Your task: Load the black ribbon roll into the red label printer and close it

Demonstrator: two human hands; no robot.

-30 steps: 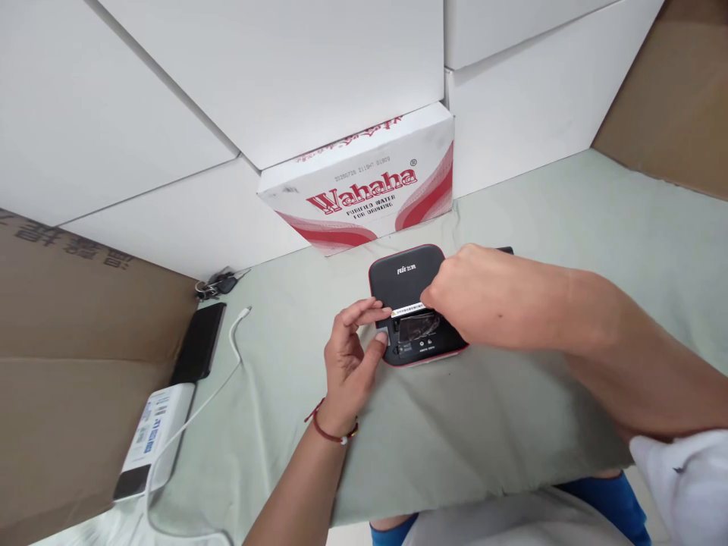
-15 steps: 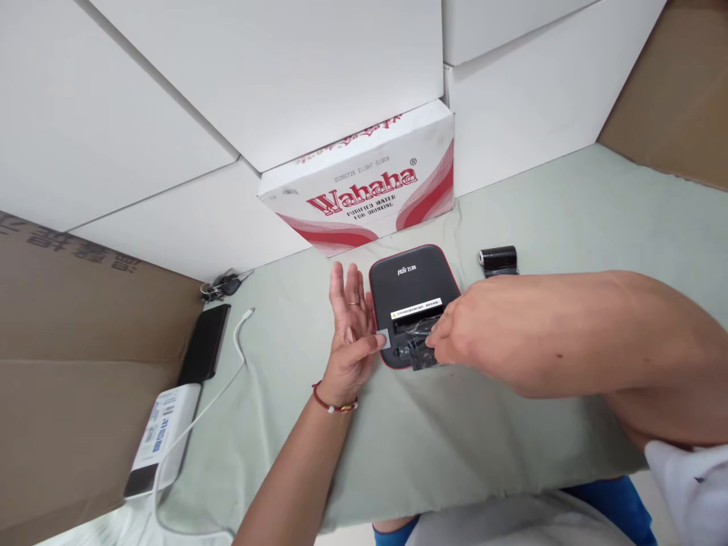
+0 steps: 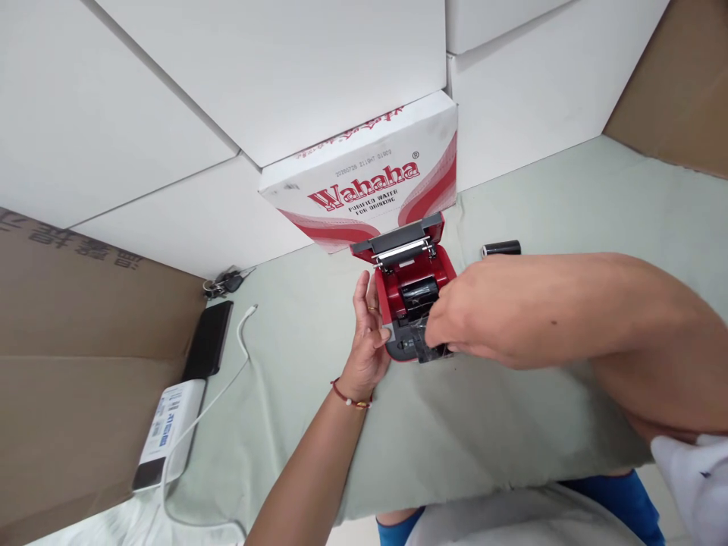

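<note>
A small black and red printer (image 3: 403,345) lies on the green cloth with its lid (image 3: 398,236) raised, showing a red inside. A black roll (image 3: 419,296) sits in its compartment, and a thin black strip (image 3: 424,343) comes out over the front. My left hand (image 3: 369,341) is at the printer's left side, its thumb on the lower left edge and its fingers wrapped along the side. My right hand (image 3: 455,322) pinches the strip at the printer's right front; its fingertips are partly hidden.
Behind the printer stands a Wahaha carton (image 3: 364,189) against white boxes (image 3: 341,68). A second black roll (image 3: 501,248) lies beyond my right forearm. At left are keys (image 3: 227,282), a black phone (image 3: 208,341), a white device (image 3: 171,432) and a white cable (image 3: 246,341).
The printer's lid has swung up from closed, exposing the roll inside. My left hand has shifted slightly right, its fingers now closer round the printer's side. My right hand still holds the strip.
</note>
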